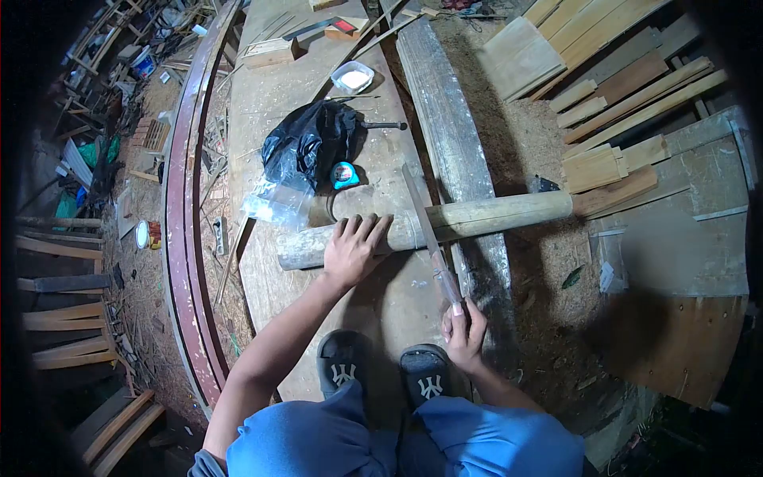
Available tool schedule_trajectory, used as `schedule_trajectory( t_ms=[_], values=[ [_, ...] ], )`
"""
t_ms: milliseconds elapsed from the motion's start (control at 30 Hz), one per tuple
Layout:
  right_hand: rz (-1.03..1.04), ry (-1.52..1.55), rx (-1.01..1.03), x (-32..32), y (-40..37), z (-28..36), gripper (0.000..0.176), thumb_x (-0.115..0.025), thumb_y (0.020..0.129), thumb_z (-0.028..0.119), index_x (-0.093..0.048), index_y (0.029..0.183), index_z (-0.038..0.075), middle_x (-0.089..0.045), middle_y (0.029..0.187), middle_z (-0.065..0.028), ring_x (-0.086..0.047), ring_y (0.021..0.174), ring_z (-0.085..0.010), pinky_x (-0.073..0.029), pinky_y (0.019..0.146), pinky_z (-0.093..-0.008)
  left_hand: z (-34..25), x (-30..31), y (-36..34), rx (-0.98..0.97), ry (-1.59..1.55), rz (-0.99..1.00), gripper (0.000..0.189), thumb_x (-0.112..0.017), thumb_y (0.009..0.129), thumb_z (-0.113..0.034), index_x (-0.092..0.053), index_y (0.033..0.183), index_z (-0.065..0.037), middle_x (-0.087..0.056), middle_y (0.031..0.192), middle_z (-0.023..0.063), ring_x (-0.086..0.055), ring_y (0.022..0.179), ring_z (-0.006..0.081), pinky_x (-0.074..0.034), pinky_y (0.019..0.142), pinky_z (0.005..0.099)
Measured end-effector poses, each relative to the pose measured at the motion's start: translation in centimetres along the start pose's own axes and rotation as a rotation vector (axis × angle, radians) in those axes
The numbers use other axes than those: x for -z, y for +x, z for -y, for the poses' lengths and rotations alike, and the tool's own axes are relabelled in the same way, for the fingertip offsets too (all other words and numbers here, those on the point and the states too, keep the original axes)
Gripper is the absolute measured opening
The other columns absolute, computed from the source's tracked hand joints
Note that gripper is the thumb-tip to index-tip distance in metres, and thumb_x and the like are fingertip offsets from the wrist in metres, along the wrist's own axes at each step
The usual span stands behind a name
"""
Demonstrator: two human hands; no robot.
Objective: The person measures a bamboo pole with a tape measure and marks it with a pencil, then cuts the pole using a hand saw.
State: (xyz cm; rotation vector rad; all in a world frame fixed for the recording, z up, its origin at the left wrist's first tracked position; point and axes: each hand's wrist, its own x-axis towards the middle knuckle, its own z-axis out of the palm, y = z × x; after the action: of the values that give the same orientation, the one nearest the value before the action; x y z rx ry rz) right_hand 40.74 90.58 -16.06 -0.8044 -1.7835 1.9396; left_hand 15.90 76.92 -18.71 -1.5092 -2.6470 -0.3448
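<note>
A round wooden log (501,213) lies crosswise over the worn board and a thick grey beam (449,111). My left hand (351,250) rests on the log's left part, its fingers bent over the top. My right hand (463,326) is wrapped round the handle end of a long saw (434,256). The blade crosses the log to the right of my left hand and points away from me. Whether the teeth are in a cut cannot be made out.
Beyond the log are a black plastic bag (318,143), a teal tape measure (344,175), a clear bag (278,208), a hammer-like tool (383,125) and a white tub (352,78). Planks (604,44) are stacked at right. A long red-edged rail (176,199) runs along the left.
</note>
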Motion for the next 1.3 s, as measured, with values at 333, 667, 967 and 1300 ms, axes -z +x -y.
schedule_trajectory(
  t_ms=[333,667,967,1300],
  values=[
    [0.108,-0.293,0.075,-0.1,0.3,0.9,0.041,-0.044,0.107,0.024,-0.046,0.071,0.006,-0.044,0.057,-0.0017,-0.043,0.048,-0.0124,-0.033,0.047,-0.0294,-1.3,1.3,2.7,0.113,-0.016,0.165,0.092,-0.068,0.076,-0.075,-0.055,0.137,-0.006,-0.066,0.116,0.0141,-0.067,0.102,0.0354,-0.054,0.09,0.0455],
    [0.089,-0.339,0.149,-0.3,0.0,0.0,0.041,-0.047,0.105,0.022,-0.048,0.067,0.005,-0.047,0.055,-0.0031,-0.046,0.049,-0.0137,-0.034,0.048,-0.0329,-0.7,0.4,3.2,0.133,-0.076,0.148,0.082,-0.077,0.071,-0.067,-0.059,0.124,-0.007,-0.069,0.109,0.0131,-0.068,0.101,0.0317,-0.055,0.087,0.0439],
    [0.107,-0.289,0.057,0.8,-0.4,-0.1,0.041,-0.048,0.104,0.021,-0.045,0.067,0.005,-0.046,0.057,-0.0028,-0.041,0.048,-0.0118,-0.031,0.048,-0.0304,-0.7,0.1,3.0,0.142,-0.12,0.146,0.082,-0.079,0.07,-0.064,-0.061,0.124,-0.005,-0.07,0.108,0.0129,-0.069,0.1,0.0313,-0.055,0.087,0.0439],
    [0.129,-0.24,0.032,1.1,-0.7,-0.1,0.036,-0.051,0.103,0.02,-0.05,0.07,0.005,-0.043,0.057,-0.0026,-0.043,0.05,-0.0152,-0.034,0.049,-0.0353,-0.8,0.3,3.0,0.152,-0.136,0.121,0.076,-0.079,0.072,-0.062,-0.06,0.121,-0.007,-0.069,0.107,0.0132,-0.068,0.102,0.0318,-0.054,0.088,0.0446]
  ],
)
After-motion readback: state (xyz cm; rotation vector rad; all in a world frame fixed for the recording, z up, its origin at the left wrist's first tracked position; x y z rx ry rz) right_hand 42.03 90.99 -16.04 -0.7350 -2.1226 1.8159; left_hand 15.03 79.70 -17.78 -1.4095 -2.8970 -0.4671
